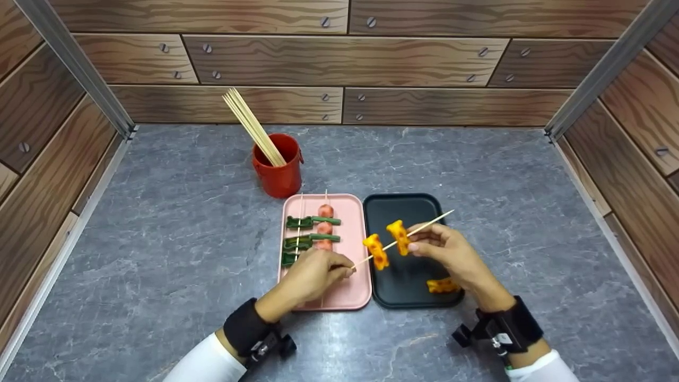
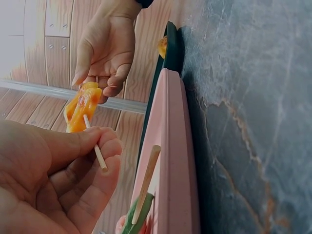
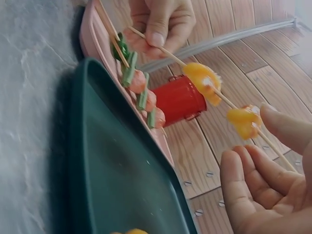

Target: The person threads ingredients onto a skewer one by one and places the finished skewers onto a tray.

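My left hand pinches one end of a thin wooden skewer between thumb and fingers. Two yellow-orange food pieces with browned spots are threaded on it, a nearer piece and a farther piece. The skewer slants up to the right, over the trays. My right hand is around its far part, thumb and fingers spread apart, with the thumb tip right at the farther piece. Another yellow-orange piece lies on the dark green tray, partly behind the right hand.
A pink tray adjoins the dark one. It bears a skewer with green pieces and a skewer with pink balls and green stalks. Behind stands a red bucket holding several bare skewers. Wood-patterned walls enclose the table.
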`<state>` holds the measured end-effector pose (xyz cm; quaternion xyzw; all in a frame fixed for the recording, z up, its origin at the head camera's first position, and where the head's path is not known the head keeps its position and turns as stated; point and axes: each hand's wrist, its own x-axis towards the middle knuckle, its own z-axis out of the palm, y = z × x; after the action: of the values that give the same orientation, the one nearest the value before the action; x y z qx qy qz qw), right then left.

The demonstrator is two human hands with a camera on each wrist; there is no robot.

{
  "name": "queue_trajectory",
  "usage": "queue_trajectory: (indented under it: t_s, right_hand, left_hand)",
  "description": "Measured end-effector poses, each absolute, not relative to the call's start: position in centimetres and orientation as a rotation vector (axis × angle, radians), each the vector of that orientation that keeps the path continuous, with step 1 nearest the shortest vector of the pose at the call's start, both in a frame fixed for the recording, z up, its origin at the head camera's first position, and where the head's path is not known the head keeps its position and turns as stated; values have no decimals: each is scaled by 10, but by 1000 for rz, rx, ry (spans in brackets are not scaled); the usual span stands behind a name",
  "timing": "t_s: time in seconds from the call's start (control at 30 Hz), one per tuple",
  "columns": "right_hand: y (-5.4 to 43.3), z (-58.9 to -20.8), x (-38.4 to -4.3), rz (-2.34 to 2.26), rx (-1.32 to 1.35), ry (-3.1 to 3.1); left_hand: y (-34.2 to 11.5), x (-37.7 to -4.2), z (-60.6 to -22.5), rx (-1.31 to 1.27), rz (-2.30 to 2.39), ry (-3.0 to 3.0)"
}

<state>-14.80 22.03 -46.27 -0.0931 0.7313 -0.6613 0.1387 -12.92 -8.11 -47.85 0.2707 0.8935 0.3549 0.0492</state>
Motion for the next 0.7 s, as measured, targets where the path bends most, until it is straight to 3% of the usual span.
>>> queue_trajectory:
  t_s: [0.7]
  right_hand:
    - [251, -456, -148, -1455, -396, 2395]
  left_hand:
    - [-85, -131, -476, 784, 1041, 2728]
